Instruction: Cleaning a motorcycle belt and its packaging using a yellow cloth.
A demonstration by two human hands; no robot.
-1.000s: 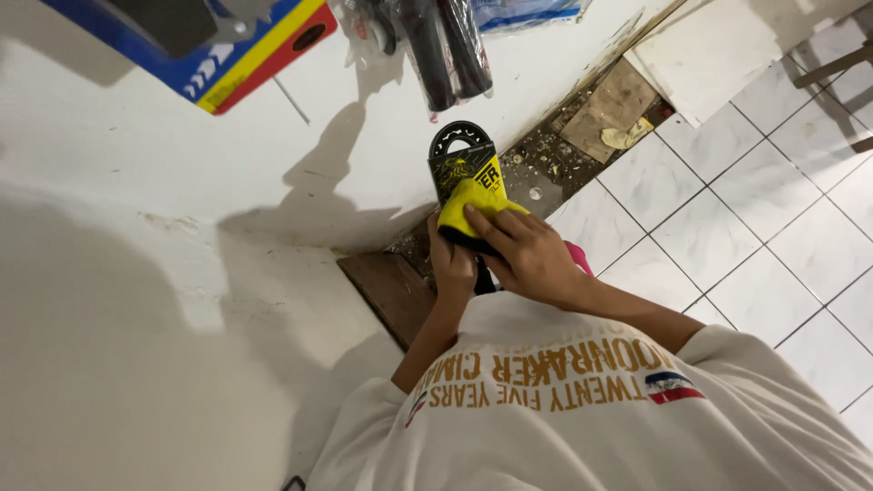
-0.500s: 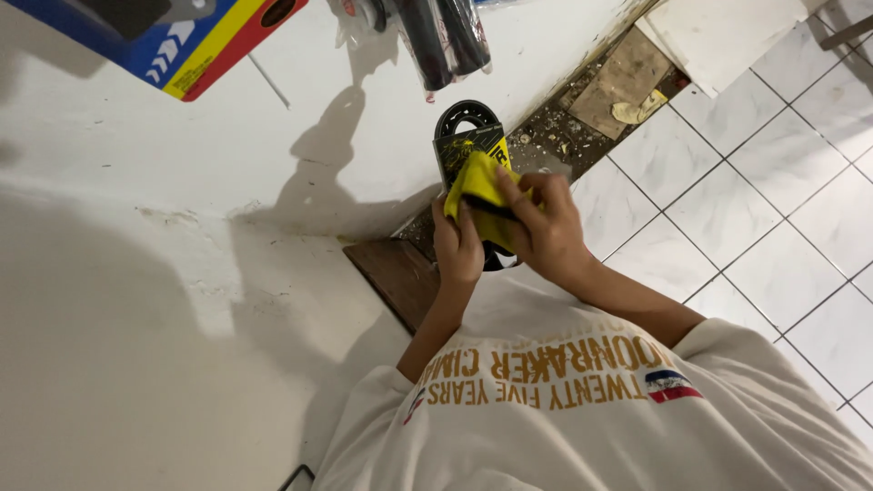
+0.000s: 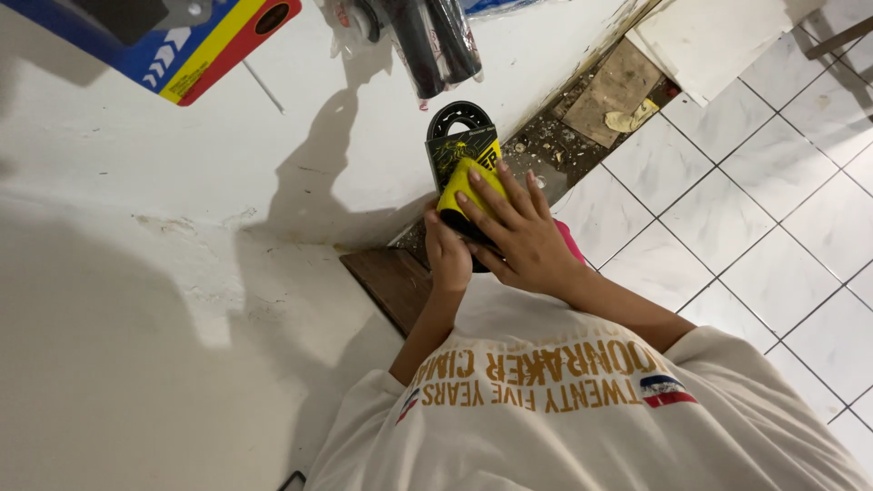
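Right now both hands clasp a black rubber belt loop in a yellow-and-black cardboard sleeve (image 3: 466,162), its long axis pointing away from the body. Left hand (image 3: 447,255) grips the near end from below; right hand (image 3: 516,232) lies over the sleeve, nearer its middle, fingers closed, beside the white wall (image 3: 136,273).

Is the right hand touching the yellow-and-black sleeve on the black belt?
Touching. The head view shows the right hand with its fingers lying flat across the yellow-and-black sleeve of the black belt, no gap between them.
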